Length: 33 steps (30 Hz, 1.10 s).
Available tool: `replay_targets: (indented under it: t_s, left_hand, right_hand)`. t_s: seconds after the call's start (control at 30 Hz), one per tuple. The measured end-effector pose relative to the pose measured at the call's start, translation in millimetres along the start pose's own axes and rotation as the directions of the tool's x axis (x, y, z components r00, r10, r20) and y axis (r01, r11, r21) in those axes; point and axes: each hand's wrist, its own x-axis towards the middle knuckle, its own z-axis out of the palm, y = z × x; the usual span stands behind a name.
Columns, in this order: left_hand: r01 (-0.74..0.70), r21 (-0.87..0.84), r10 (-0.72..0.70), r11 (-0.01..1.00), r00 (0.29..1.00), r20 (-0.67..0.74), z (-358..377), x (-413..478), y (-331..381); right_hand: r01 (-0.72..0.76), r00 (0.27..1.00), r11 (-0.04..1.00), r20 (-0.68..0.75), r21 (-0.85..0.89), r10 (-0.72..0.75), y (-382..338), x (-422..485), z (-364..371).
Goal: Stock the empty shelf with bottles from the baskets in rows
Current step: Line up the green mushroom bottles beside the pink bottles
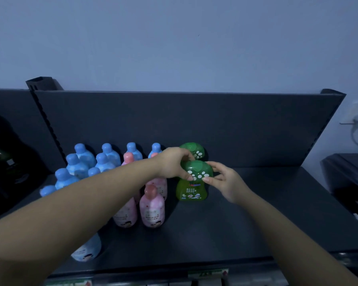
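Observation:
A green bottle (pixel 191 189) with a white-spotted mushroom cap stands upright on the dark shelf (pixel 246 219). My left hand (pixel 174 164) grips the cap from the left and my right hand (pixel 223 180) pinches it from the right. A second green bottle (pixel 194 150) stands right behind it against the back panel. To the left stand rows of blue-capped bottles (pixel 79 164) and pink bottles (pixel 152 209); my left forearm hides part of them.
The shelf's dark back panel (pixel 236 129) rises behind the bottles. The right half of the shelf surface is bare. Dark objects (pixel 6 157) fill the neighbouring bay on the left. A dark unit (pixel 349 178) stands to the right.

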Motion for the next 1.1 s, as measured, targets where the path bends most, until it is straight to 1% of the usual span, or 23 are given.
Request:
replay_targets:
  t_s: [0.1,0.27,0.5,0.67,0.73,0.87,1.03,1.07,1.1]
  left_hand:
    - [0.035,-0.029,-0.035,0.999,0.999,0.011,-4.8,-0.5,-5.8]
    - [0.063,-0.078,-0.066,0.995,0.997,-0.028,-3.9,-0.7,-12.2]
    - [0.078,0.056,-0.077,0.995,0.997,-0.032,-7.2,4.6,-7.8]
    - [0.087,0.034,-0.085,0.996,0.994,-0.067,-3.3,4.3,-10.6]
    - [0.092,0.055,-0.087,0.994,0.993,-0.082,-0.5,5.0,-8.0]
    - [0.105,0.055,-0.101,0.993,0.992,-0.081,-2.7,4.8,-9.0]
    - [0.127,0.01,-0.126,0.992,0.99,-0.07,-2.2,4.6,-9.6]
    - [0.13,0.009,-0.129,0.992,0.989,-0.071,-2.1,4.5,-9.6]
    - [0.131,0.01,-0.13,0.991,0.989,-0.071,-2.1,4.5,-10.1]
  right_hand:
    - [-0.018,1.0,1.0,-0.008,0.009,0.018,1.2,4.3,-1.3]
    - [0.015,1.0,1.0,0.012,-0.013,-0.015,0.3,11.2,2.1]
    - [0.072,0.997,0.995,0.015,-0.072,-0.072,3.0,16.9,0.1]
    - [0.082,0.996,0.993,0.032,-0.088,-0.08,10.2,22.8,-2.1]
    - [0.075,0.997,0.993,0.032,-0.088,-0.073,12.7,24.3,-6.0]
    - [0.085,0.996,0.99,0.022,-0.116,-0.083,10.5,27.4,-4.0]
    - [0.04,0.997,0.996,0.07,-0.078,-0.034,6.5,32.3,-5.2]
    - [0.037,0.997,0.998,0.07,-0.058,-0.033,4.1,33.4,-6.3]
    - [0.042,0.998,0.999,0.039,-0.017,-0.042,1.0,34.4,-7.1]
